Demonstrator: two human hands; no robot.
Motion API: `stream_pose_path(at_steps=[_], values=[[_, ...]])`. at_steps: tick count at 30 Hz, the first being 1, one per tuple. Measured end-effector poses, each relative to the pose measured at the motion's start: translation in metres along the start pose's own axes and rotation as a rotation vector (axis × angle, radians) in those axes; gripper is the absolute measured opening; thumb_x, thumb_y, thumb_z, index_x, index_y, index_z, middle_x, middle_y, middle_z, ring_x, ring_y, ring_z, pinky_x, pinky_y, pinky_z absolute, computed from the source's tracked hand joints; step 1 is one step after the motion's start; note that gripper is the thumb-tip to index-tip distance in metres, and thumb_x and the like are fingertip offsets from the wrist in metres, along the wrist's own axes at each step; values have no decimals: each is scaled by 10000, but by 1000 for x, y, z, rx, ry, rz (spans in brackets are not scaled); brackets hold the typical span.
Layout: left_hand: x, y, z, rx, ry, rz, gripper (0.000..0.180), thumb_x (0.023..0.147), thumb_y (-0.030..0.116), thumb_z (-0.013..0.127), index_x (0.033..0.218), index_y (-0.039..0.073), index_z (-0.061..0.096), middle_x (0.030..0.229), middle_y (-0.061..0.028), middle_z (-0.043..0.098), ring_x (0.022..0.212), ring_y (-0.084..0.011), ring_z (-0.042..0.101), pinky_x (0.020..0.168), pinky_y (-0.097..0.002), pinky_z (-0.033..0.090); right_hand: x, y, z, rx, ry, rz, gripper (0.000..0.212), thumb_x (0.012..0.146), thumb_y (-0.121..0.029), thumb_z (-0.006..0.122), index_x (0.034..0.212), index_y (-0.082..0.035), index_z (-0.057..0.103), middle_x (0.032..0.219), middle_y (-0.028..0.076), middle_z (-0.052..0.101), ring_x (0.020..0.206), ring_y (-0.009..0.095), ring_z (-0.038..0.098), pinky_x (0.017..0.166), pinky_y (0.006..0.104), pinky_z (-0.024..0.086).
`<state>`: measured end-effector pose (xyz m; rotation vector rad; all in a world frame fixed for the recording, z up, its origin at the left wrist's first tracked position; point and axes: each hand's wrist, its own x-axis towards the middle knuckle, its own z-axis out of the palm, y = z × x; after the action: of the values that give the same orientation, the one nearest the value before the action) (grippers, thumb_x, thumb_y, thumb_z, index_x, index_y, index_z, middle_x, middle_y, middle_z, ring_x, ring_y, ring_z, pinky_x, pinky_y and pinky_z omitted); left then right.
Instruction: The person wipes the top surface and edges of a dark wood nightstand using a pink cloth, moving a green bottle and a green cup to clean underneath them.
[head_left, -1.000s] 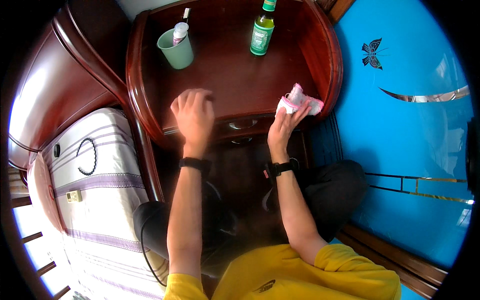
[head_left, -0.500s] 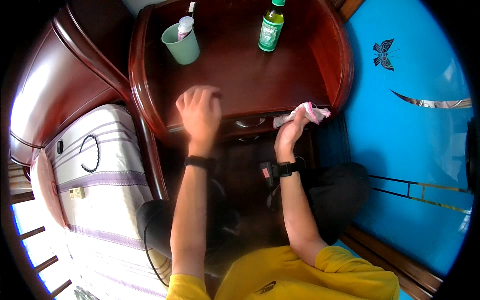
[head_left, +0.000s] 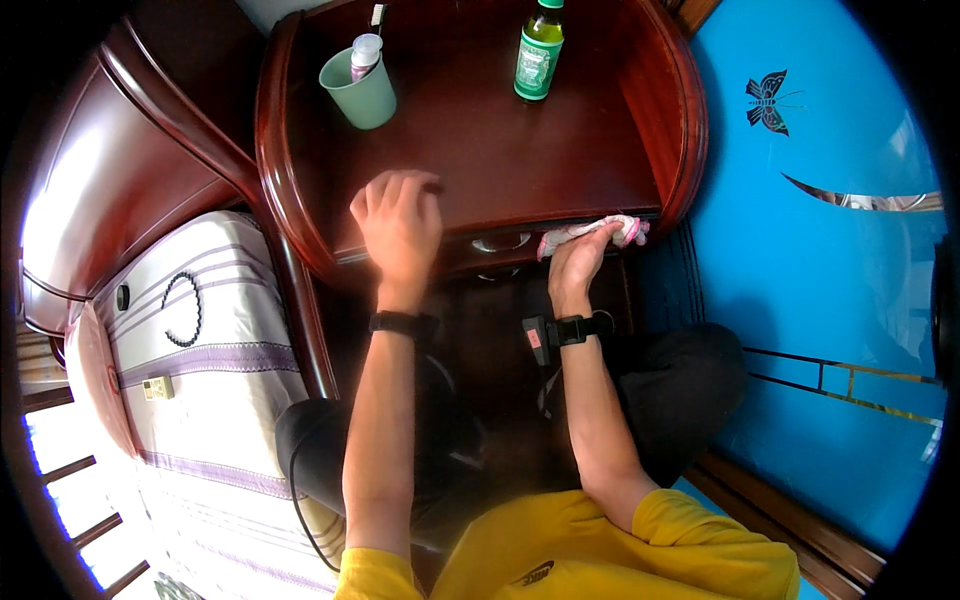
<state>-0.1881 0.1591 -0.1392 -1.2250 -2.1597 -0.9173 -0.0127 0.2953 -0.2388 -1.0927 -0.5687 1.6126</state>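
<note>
My right hand [head_left: 578,268] holds a small white cloth with pink edging [head_left: 627,232], pressed along the front edge of a dark red wooden cabinet, just right of the upper drawer's metal handle [head_left: 500,243]. The cloth spreads out on both sides of the fingers. Over the front part of the cabinet top [head_left: 500,165], my left hand [head_left: 400,232] is loosely closed, fingers curled down and fingertips hidden. Nothing shows in it, and whether it rests on the wood I cannot tell.
A green cup [head_left: 365,100] with a toothbrush and a tube stands back left; a green-labelled bottle [head_left: 539,55] stands back right. To the left, a bed [head_left: 220,420] holds a bead bracelet [head_left: 197,310] and a small remote [head_left: 157,388]. A glossy blue panel [head_left: 840,280] is at right.
My right hand and the cloth have shifted slightly left along the cabinet's front edge, and the cloth lies flatter. My left hand stays in nearly the same place.
</note>
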Motion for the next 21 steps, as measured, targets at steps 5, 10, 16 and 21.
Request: stream_pose_path(at_steps=[5, 10, 16, 21], values=[[-1, -4, -2, 35, 18, 13, 159, 838, 55, 684, 962, 150, 713, 1008, 2, 711, 1085, -229, 628, 1006, -422, 408, -21, -5, 5, -35, -29, -3, 875, 1085, -660, 280, 1648, -6, 128, 1700, 144, 230, 1543, 289, 245, 1290, 416, 141], [2, 1, -1, 21, 59, 31, 156, 811, 53, 696, 920, 165, 707, 968, 10, 711, 1043, -220, 639, 972, -421, 426, -12, 1, -12, 4, -123, 61, 833, 1105, -601, 324, 1658, -28, 82, 1700, 145, 202, 1548, 267, 235, 1288, 390, 140], [0, 2, -2, -1, -4, 5, 167, 865, 54, 668, 1008, 129, 711, 1037, -8, 715, 1105, -230, 621, 1044, -420, 387, -12, 11, -17, -54, -155, 157, 832, 1109, -565, 381, 1666, -37, 61, 1707, 127, 185, 1546, 240, 231, 1279, 373, 152], [-4, -6, -5, 7, -4, 4, 160, 862, 52, 669, 997, 128, 713, 1028, -7, 717, 1097, -231, 625, 1039, -420, 392, -31, 5, -7, -143, -155, 165, 782, 1118, -538, 393, 1642, -15, 144, 1635, 135, 310, 1467, 266, 335, 1240, 378, 222]])
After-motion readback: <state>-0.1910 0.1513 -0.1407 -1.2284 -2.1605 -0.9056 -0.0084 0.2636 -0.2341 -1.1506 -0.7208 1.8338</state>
